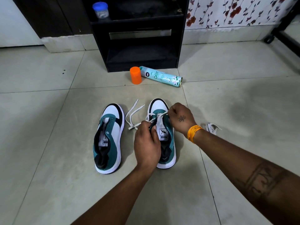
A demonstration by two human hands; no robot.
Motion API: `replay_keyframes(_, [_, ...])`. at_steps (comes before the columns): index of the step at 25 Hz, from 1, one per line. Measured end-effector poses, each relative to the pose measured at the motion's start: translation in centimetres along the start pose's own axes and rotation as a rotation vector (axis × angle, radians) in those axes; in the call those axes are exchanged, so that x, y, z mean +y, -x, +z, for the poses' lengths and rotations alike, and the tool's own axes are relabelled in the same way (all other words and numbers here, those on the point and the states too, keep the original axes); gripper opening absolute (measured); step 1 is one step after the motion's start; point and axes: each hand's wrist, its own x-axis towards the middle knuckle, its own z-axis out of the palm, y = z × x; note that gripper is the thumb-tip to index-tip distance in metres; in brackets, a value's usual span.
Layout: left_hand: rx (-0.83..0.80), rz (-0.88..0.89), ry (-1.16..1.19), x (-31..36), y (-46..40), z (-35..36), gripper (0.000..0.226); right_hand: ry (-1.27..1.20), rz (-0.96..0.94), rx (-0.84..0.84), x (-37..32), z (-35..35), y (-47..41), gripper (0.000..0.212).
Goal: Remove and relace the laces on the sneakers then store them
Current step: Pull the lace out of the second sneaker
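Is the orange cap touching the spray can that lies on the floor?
Touching. In the head view, the orange cap stands upright right against the top end of the lying spray can, with no floor visible between them.

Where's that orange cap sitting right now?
In the head view, the orange cap stands upright on the floor, up centre, touching the lying spray can, just before the black cabinet.

Spray can (162, 76) lies behind two sneakers (108, 138).
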Motion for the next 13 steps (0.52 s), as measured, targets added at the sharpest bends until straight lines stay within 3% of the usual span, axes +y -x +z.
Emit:
replay_keyframes(2, [-0.002,0.008,-0.004,-0.1,0.0,0.1,0.006,0.074,-0.116,0.008,0.0,-0.3,0.7,0.01])
replay_keyframes(5, [-0.01,-0.003,-0.001,-0.3,-0.1,0.2,0.007,0.562,-0.461,-0.103,-1.0,-0.8,0.8,0.026])
replay_keyframes(7, [-0.009,-0.001,0.006,-0.2,-0.1,0.2,0.006,0.695,-0.508,-0.096,-1.4,-0.9,0.5,0.019])
replay_keyframes(10, [-0.003,0.005,0.014,-0.2,-0.1,0.1,0.004,0.522,-0.182,0.05,-0.3,-0.9,-0.3,0.017])
replay_keyframes(12, [-0.006,-0.004,0.007,-0.4,-0.1,0.2,0.004,0.24,0.052,0.03,0.7,-1.0,-0.8,0.02])
replay_keyframes(13, [-0.011,-0.006,0.001,-0.4,-0.1,0.2,0.006,0.153,0.083,0.022,0.9,-1.1,-0.8,0.02])
